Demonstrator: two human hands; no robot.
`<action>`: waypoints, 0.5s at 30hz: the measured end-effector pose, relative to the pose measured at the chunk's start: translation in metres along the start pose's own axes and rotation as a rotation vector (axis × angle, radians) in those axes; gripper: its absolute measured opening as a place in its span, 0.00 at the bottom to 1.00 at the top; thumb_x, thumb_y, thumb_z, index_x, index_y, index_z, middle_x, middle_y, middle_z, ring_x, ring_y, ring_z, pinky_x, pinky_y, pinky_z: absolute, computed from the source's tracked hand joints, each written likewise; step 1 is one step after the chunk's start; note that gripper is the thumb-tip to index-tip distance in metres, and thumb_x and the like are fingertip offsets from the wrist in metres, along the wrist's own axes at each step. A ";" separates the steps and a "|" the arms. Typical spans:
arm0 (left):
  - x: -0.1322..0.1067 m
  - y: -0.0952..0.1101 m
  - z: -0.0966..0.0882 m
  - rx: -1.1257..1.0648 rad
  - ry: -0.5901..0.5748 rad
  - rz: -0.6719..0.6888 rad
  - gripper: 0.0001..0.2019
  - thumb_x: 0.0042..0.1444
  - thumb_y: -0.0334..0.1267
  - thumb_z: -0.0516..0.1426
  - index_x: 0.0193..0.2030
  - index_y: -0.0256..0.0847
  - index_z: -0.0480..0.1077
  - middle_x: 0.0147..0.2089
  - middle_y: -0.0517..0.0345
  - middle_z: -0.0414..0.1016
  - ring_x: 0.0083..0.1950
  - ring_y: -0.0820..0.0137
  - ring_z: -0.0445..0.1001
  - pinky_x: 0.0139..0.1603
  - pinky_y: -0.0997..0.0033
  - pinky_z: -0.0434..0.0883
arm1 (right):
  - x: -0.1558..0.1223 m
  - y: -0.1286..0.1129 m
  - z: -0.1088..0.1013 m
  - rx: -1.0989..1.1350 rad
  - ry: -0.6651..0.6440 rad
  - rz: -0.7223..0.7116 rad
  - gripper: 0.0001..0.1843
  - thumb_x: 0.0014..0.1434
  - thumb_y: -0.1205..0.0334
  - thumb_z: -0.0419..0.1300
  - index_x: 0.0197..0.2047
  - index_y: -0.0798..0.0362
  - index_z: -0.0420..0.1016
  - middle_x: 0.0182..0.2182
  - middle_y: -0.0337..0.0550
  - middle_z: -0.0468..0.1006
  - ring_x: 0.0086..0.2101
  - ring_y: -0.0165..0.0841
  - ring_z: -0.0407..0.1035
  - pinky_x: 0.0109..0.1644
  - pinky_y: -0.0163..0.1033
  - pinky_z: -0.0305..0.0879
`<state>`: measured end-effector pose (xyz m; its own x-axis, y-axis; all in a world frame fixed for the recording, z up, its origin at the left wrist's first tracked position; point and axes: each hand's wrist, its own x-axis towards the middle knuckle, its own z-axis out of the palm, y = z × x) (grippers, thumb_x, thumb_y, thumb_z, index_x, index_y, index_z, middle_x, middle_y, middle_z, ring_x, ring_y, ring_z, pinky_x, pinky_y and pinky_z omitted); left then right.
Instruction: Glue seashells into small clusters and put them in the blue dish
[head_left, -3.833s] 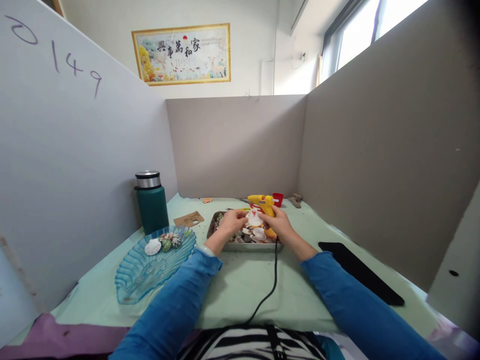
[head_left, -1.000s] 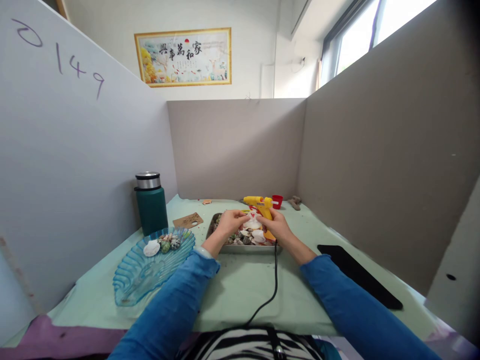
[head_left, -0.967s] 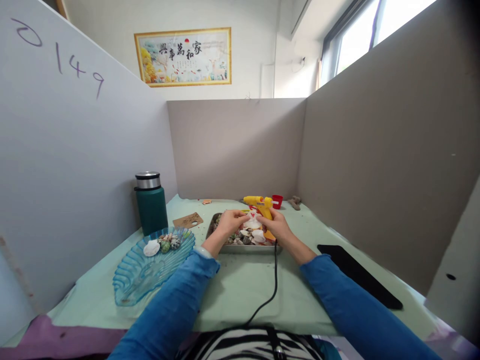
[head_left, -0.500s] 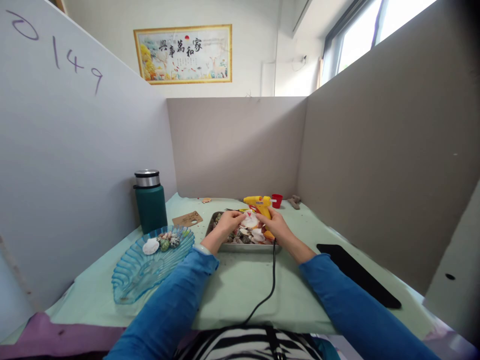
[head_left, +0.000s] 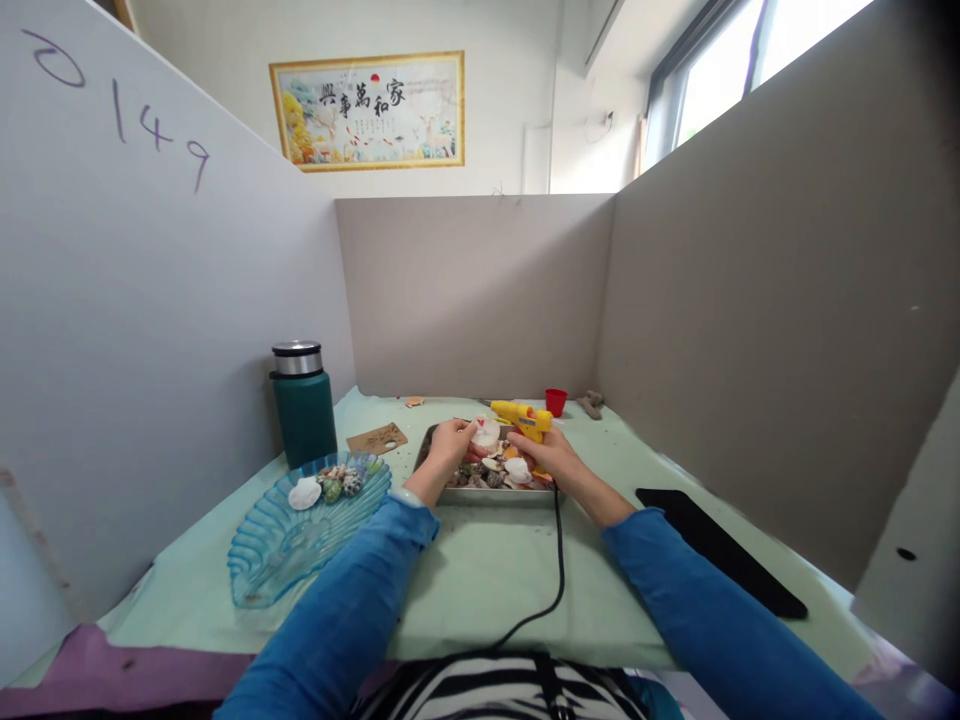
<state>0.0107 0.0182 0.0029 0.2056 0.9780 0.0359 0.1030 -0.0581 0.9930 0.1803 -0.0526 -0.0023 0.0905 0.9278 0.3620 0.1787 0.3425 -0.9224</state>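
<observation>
Above a metal tray [head_left: 510, 497] of mixed seashells, my left hand [head_left: 451, 446] pinches a whitish shell [head_left: 487, 432] with a small red mark on it. My right hand [head_left: 553, 452] is wrapped round the handle of a yellow glue gun [head_left: 523, 416], whose nozzle points away to the right. A black cord [head_left: 561, 560] runs from the gun down towards me. Loose shells [head_left: 491, 477], pale and brown, lie in the tray beneath both hands.
On the left stand a blue glass dish [head_left: 281, 550] bearing several shells and a green bottle [head_left: 304, 420]. A brown card [head_left: 377, 439] lies behind. At the back right are a red cup [head_left: 556, 402] and a brown piece [head_left: 592, 404]. A black flat pad [head_left: 720, 550] lies right; partitions enclose the table.
My left hand has shifted slightly left with the whitish shell, and my right hand has moved apart from it. The glue gun has gone a little right and down, its cord swinging right.
</observation>
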 end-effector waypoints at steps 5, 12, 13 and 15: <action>0.002 0.000 -0.001 -0.050 0.023 0.034 0.11 0.61 0.42 0.59 0.34 0.36 0.70 0.17 0.59 0.73 0.22 0.71 0.76 0.26 0.76 0.73 | -0.006 -0.010 0.002 -0.035 -0.082 0.015 0.21 0.46 0.44 0.68 0.30 0.54 0.73 0.14 0.31 0.64 0.16 0.25 0.56 0.18 0.32 0.51; 0.002 0.001 0.000 -0.054 0.014 0.076 0.08 0.63 0.36 0.55 0.35 0.35 0.70 0.18 0.58 0.73 0.21 0.72 0.76 0.27 0.77 0.74 | -0.008 -0.014 0.005 -0.037 -0.085 0.036 0.20 0.46 0.44 0.68 0.26 0.53 0.71 0.13 0.31 0.63 0.14 0.24 0.54 0.16 0.32 0.49; 0.001 0.002 0.000 -0.063 0.013 0.073 0.07 0.63 0.36 0.55 0.35 0.34 0.70 0.18 0.58 0.74 0.22 0.72 0.76 0.28 0.77 0.74 | -0.008 -0.014 0.005 -0.038 -0.087 0.035 0.20 0.46 0.45 0.68 0.26 0.53 0.71 0.13 0.31 0.62 0.14 0.24 0.54 0.16 0.31 0.49; 0.000 0.003 0.001 -0.078 0.001 0.067 0.07 0.63 0.35 0.55 0.35 0.34 0.70 0.18 0.57 0.74 0.23 0.71 0.77 0.28 0.76 0.74 | -0.008 -0.015 0.005 -0.039 -0.099 0.036 0.20 0.47 0.45 0.67 0.26 0.53 0.70 0.13 0.31 0.62 0.14 0.24 0.54 0.15 0.31 0.48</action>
<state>0.0122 0.0179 0.0060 0.2090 0.9725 0.1024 0.0134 -0.1076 0.9941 0.1724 -0.0650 0.0077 0.0009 0.9499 0.3124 0.2149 0.3049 -0.9278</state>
